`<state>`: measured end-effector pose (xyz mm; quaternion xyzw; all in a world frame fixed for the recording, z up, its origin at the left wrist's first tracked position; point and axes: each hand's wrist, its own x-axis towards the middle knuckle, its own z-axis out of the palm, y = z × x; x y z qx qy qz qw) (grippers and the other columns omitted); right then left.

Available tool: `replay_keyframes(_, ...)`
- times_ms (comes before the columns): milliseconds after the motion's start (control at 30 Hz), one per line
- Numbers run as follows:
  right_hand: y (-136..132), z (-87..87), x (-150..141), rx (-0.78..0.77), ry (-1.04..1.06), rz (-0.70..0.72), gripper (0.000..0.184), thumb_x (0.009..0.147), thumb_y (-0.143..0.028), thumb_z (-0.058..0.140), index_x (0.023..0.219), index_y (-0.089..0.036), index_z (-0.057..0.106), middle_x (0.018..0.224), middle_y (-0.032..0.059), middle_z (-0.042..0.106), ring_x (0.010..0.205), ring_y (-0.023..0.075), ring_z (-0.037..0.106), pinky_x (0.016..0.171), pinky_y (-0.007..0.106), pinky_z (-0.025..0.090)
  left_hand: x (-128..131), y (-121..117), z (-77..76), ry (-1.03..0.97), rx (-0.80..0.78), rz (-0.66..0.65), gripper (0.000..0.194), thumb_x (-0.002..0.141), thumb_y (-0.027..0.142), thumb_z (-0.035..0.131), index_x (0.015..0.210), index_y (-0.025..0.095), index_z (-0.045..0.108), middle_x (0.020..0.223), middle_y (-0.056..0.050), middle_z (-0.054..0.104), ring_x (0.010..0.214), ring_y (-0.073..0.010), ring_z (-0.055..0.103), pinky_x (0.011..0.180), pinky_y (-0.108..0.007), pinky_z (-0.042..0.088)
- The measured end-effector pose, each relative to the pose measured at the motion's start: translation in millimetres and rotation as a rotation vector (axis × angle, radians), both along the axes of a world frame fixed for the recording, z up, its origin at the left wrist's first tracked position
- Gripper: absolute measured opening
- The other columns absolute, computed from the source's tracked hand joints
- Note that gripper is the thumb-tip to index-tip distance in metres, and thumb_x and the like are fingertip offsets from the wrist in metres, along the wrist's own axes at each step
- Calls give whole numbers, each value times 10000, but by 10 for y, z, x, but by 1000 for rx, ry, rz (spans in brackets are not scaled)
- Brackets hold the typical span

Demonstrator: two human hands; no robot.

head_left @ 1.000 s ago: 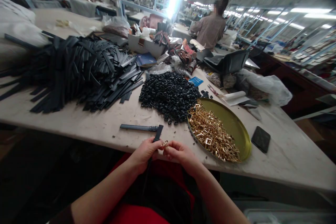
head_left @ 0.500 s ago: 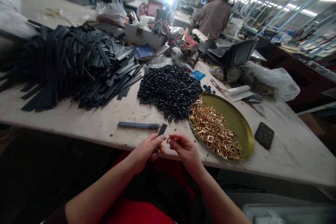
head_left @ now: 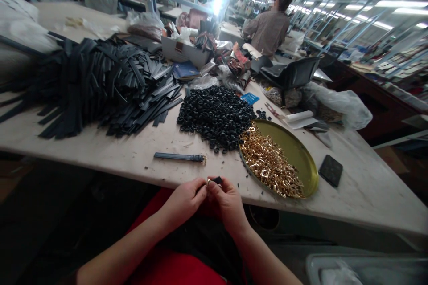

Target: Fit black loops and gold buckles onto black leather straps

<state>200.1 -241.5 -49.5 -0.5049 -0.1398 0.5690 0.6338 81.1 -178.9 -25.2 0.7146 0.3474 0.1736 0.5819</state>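
My left hand is closed, thumb and fingers pinching a black strap whose end shows between the hands. My right hand pinches the same end from the other side. A gold buckle glints at the fingertips, partly hidden. Behind my hands, a finished-looking strap with buckle lies flat on the table. Farther back is a heap of small black loops. To the right, a round gold tray holds many gold buckles.
A large pile of black straps covers the left of the table. A dark phone-like slab lies right of the tray. Scissors, a blue packet and a grey box stand farther back. Another person is beyond the table.
My hands have come together. The buckle in my right hand has met the strap, and the strap end has swung from pointing up to pointing right. The view has shifted slightly.
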Motion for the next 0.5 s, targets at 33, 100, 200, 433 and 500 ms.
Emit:
replay_keyframes(33,-26,-4,-11,19,-69,-30,229,658,-289,708,828,-171,612,581,-51,570,505,62,500,514,180,425,-6,-13,-6,4,2,-3,209,813,321,449,769,187,603,704,-10,616,647,-164,520,587,-222,348)
replay_keyframes(100,-63,1,-25,37,-150,-89,207,681,-304,688,803,-176,580,595,-53,567,509,63,501,521,183,418,-24,-41,-19,15,-3,-10,202,808,320,460,764,174,592,689,-10,607,637,-161,513,574,-224,345)
replay_keyframes(200,-100,23,-55,46,-207,-88,219,688,-333,675,785,-186,543,624,-49,576,525,79,516,530,201,423,-62,-81,-18,13,-49,19,230,794,372,492,776,165,590,690,-11,607,645,-163,513,571,-225,353)
replay_keyframes(433,-163,35,-116,52,-267,17,209,711,-366,635,743,-167,583,667,-21,591,587,107,532,570,227,433,-84,-126,-19,-31,-304,84,290,729,450,557,674,166,533,581,18,560,493,-101,451,446,-195,305)
replay_keyframes(500,-158,38,-117,38,-194,17,216,710,-377,633,733,-173,565,623,-36,568,535,94,507,529,218,420,-75,-121,-22,-21,-405,85,308,707,463,571,666,163,516,553,23,555,429,-77,408,407,-188,268)
